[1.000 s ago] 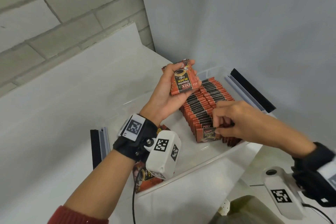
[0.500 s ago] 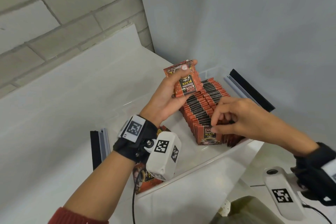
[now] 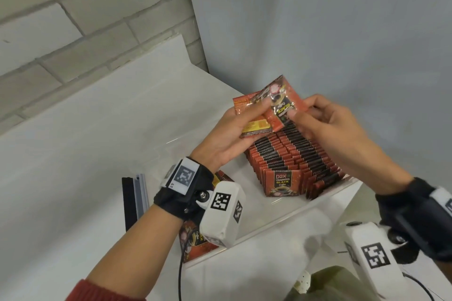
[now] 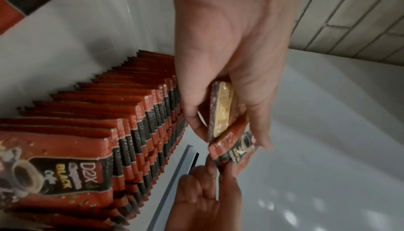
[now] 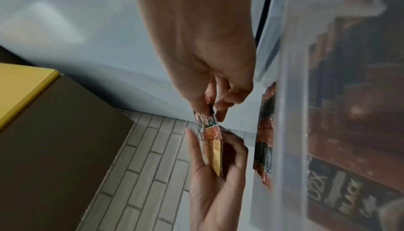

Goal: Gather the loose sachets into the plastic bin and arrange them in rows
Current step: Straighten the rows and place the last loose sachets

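Observation:
My left hand (image 3: pixel 234 129) holds a small stack of red coffee sachets (image 3: pixel 254 117) above the clear plastic bin (image 3: pixel 281 217). My right hand (image 3: pixel 318 124) pinches the front sachet (image 3: pixel 285 105) of that stack between thumb and fingers. The left wrist view shows the held stack (image 4: pixel 220 112) and the pinched sachet (image 4: pixel 238 150) edge on. Rows of upright sachets (image 3: pixel 291 159) fill the bin's right part, a D2X Black face at the front. The right wrist view shows the pinch (image 5: pixel 207 119) beside the bin wall (image 5: pixel 290 96).
Loose sachets (image 3: pixel 195 244) lie in the bin's near left corner under my left wrist. Black and grey strips (image 3: pixel 134 198) lie on the white table left of the bin. A brick wall and a grey wall close the corner behind. A brown box with a yellow top (image 5: pixel 43 113) stands nearby.
My right hand has left the front of the rows in the bin and risen to the stack in my left hand, where it now pinches the front sachet.

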